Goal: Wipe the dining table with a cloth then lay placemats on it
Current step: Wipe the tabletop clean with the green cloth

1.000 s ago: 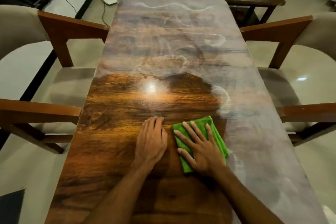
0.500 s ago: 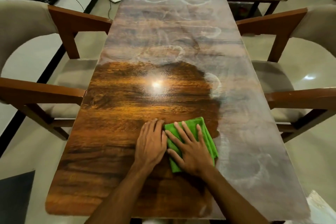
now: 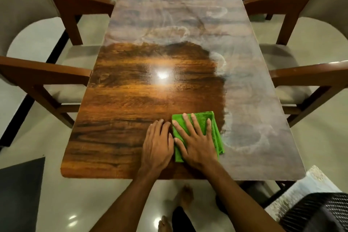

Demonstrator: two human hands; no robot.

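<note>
Wiped, glossy wood lies left of and beyond the left hand [image 3: 157, 147], which rests flat on the dining table [image 3: 122, 103], fingers together. The right hand [image 3: 197, 145], fingers spread, presses the green cloth [image 3: 201, 118]. Rightward and beyond, haze shows, apparently unwiped; no placemats laid.

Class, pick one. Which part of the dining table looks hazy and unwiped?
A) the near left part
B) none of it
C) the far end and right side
C: the table is grey and streaked there; its near left part, beside the green cloth, shines.
</note>
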